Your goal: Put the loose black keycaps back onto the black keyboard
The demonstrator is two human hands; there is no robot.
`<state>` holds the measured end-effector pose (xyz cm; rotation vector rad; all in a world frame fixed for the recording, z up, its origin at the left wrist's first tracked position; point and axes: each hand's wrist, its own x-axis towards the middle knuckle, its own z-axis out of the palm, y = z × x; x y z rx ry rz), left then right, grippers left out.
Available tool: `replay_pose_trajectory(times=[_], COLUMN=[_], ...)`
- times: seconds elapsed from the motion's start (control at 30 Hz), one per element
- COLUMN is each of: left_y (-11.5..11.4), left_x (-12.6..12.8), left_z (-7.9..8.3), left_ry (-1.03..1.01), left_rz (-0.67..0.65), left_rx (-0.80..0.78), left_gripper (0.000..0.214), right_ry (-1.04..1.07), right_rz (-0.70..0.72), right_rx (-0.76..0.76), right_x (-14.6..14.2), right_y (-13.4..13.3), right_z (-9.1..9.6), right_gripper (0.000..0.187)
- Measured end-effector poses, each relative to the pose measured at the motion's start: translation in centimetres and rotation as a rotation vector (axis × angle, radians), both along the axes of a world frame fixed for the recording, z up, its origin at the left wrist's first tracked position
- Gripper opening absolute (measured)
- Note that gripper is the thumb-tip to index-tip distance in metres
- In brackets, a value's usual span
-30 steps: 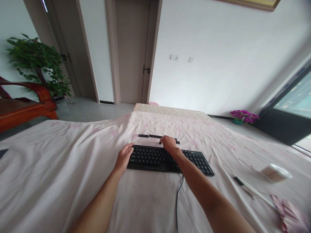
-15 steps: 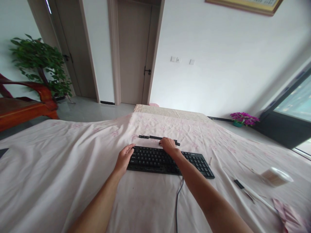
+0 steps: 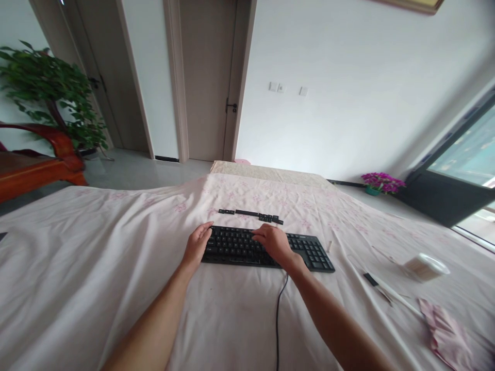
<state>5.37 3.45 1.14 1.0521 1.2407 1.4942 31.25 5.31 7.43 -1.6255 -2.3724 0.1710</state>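
Note:
A black keyboard [image 3: 235,247] lies on a pale pink floral cloth [image 3: 96,268], its cable [image 3: 277,319] running toward me. My left hand [image 3: 198,242] rests against the keyboard's left end with the fingers curled over its edge. My right hand [image 3: 275,242] lies on the middle keys, fingers bent downward onto them. Just beyond the keyboard sits a row of loose black keycaps [image 3: 250,214], untouched by either hand.
At the right on the cloth are a round white container [image 3: 425,267], a thin white stick with a black tip [image 3: 390,293], a small white piece [image 3: 329,246] and a folded pink cloth [image 3: 448,332]. A wooden bench and a plant stand at far left.
My right hand has drawn back from the loose keycaps behind the keyboard and now lies on the keys. The left hand has stayed at the keyboard's left end.

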Motion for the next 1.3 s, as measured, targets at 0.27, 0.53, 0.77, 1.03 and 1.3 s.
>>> replay_pose_trajectory(times=[0.27,0.53,0.77,1.03,1.3], left_y=[0.3,0.4,0.4,0.5,0.6], left_x=[-0.1,0.0,-0.1,-0.2,-0.2], left_z=[-0.6,-0.7,-0.9,-1.1,-1.5], left_ry=[-0.03,-0.052,-0.028,-0.033,-0.017], left_rz=[-0.018,-0.018,-0.021,-0.02,-0.032], left_rx=[0.017,0.01,0.013,0.029,0.072], left_gripper=[0.046,0.045,0.045,0.046,0.045], right_ry=[-0.154,-0.236,-0.295,-0.391,-0.509], right_rz=[0.016,0.046,0.082,0.123,0.144], right_rx=[0.091,0.112,0.103,0.114,0.18], right_x=[0.9,0.1,-0.4,-1.1,-1.7], right_y=[-4.9,-5.6,-5.5,-5.7,-7.3], right_z=[-0.9,-1.3,-1.2,-1.4,-1.1], right_gripper=[0.021,0.018,0.019,0.023,0.026])
